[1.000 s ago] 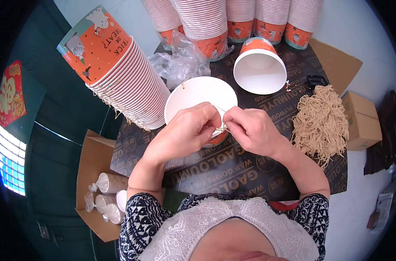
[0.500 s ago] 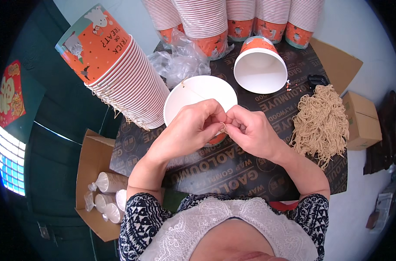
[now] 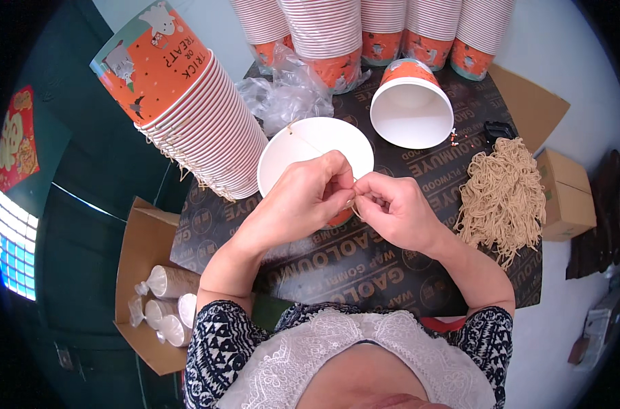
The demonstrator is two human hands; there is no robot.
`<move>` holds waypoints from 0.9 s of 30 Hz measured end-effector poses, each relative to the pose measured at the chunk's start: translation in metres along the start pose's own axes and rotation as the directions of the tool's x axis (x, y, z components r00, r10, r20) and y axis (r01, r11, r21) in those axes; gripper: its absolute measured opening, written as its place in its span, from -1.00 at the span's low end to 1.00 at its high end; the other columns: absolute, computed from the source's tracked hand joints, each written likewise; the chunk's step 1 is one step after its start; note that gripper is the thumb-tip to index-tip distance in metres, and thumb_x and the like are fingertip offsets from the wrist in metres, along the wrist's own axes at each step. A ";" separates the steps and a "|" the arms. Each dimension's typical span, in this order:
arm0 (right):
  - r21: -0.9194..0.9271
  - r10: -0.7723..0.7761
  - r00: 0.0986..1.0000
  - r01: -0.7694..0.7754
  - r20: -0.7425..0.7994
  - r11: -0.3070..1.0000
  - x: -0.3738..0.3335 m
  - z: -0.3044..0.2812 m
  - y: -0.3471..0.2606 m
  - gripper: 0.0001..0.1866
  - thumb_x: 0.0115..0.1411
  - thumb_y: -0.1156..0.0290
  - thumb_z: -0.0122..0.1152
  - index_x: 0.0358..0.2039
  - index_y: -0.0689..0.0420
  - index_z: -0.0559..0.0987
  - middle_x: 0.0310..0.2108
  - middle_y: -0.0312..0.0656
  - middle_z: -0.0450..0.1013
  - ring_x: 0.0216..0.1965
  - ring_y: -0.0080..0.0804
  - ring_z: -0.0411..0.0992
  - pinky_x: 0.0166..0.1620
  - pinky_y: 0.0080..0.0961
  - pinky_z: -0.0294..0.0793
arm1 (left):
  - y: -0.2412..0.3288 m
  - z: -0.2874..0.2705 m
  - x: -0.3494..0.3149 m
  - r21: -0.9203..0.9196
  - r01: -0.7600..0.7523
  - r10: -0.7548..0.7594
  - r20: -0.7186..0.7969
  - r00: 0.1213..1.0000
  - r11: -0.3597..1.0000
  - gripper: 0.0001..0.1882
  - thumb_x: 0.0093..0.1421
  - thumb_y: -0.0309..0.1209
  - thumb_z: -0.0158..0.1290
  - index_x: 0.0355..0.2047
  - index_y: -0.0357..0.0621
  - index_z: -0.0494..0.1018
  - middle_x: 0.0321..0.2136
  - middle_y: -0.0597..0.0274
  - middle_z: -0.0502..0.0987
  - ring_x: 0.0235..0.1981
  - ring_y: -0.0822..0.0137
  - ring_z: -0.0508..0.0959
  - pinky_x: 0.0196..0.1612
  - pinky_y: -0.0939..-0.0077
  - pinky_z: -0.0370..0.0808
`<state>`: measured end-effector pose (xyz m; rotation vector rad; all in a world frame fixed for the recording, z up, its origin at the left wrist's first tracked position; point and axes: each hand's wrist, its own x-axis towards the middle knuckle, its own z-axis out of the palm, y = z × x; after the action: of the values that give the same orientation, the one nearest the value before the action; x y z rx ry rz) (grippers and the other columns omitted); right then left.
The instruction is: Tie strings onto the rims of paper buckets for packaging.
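A paper bucket (image 3: pixel 277 151), white inside and orange outside, stands in front of me with its mouth up. A thin tan cord (image 3: pixel 357 211) runs from a hole in its far left rim across the mouth to my fingers at the near right rim. Over that rim my left hand (image 3: pixel 303 194) is closed, thumb and forefinger pinching the cord. My right hand (image 3: pixel 400 208) pinches the same cord close beside it, fingertips almost touching the left ones. A short bend of cord hangs below the fingertips. The fingers hide the near rim and any knot there.
A tall leaning stack of buckets (image 3: pixel 211 129), strings along its rims, stands at left. Clear plastic wrap (image 3: pixel 289 99), a tipped bucket (image 3: pixel 411 114) and several upright stacks (image 3: pixel 325 31) are behind. Tan cords (image 3: pixel 502 201) lie heaped at right. Left below, a carton (image 3: pixel 146 238) holds wrapped cups.
The small cord loop at my fingertips has changed into a bend hanging below them. My right fingertips have shifted slightly. The whole view has moved a little.
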<state>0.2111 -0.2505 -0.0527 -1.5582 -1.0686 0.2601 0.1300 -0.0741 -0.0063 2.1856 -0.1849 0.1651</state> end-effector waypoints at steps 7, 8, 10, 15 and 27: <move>0.118 0.068 0.998 -0.068 0.004 0.991 0.001 0.000 0.008 -0.94 0.15 0.59 0.12 -0.39 0.33 0.53 -0.62 -0.17 0.45 -0.56 -0.63 0.40 -0.48 -0.55 0.36 | -0.004 -0.003 0.001 0.086 -0.145 0.143 0.033 0.989 0.986 -0.87 0.09 -0.70 0.09 -0.35 -0.28 0.43 -0.48 0.29 0.49 -0.46 0.53 0.51 -0.45 0.62 0.46; 0.117 0.083 0.996 -0.086 0.023 0.989 0.001 -0.001 0.008 -0.93 0.16 0.59 0.11 -0.40 0.33 0.53 -0.62 -0.19 0.45 -0.56 -0.64 0.39 -0.48 -0.56 0.36 | -0.004 -0.004 0.001 0.122 -0.204 0.200 0.043 0.979 0.971 -0.86 0.08 -0.71 0.09 -0.34 -0.27 0.44 -0.44 0.27 0.49 -0.44 0.50 0.53 -0.43 0.61 0.46; 0.116 0.099 0.994 -0.103 0.042 0.988 0.001 -0.002 0.008 -0.93 0.16 0.58 0.11 -0.41 0.33 0.53 -0.62 -0.21 0.45 -0.55 -0.65 0.38 -0.48 -0.56 0.35 | -0.003 -0.005 0.002 0.134 -0.218 0.212 0.063 0.975 0.967 -0.85 0.07 -0.70 0.11 -0.34 -0.25 0.45 -0.40 0.26 0.48 -0.42 0.46 0.54 -0.43 0.59 0.47; 0.215 0.120 0.990 -0.133 0.074 0.968 0.003 -0.005 0.005 -0.90 0.18 0.59 0.07 -0.42 0.32 0.54 -0.59 -0.29 0.47 -0.54 -0.67 0.37 -0.46 -0.59 0.37 | -0.004 -0.008 0.003 0.178 -0.246 0.226 0.128 0.966 0.953 -0.81 0.02 -0.68 0.15 -0.34 -0.20 0.46 -0.33 0.24 0.47 -0.39 0.34 0.57 -0.41 0.51 0.49; 0.251 0.112 0.984 -0.145 0.142 0.957 0.004 -0.008 0.013 -0.88 0.26 0.62 0.01 -0.32 0.27 0.54 -0.57 -0.37 0.43 -0.52 -0.72 0.34 -0.43 -0.69 0.34 | -0.010 -0.012 0.008 0.213 -0.395 0.359 0.190 0.914 0.893 -0.81 0.08 -0.57 0.15 -0.28 -0.18 0.44 -0.33 0.07 0.46 -0.30 -0.03 0.54 -0.28 0.19 0.48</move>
<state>0.2253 -0.2516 -0.0600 -1.3883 -0.9872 0.5731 0.1389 -0.0595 -0.0058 2.3911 -0.7115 0.2580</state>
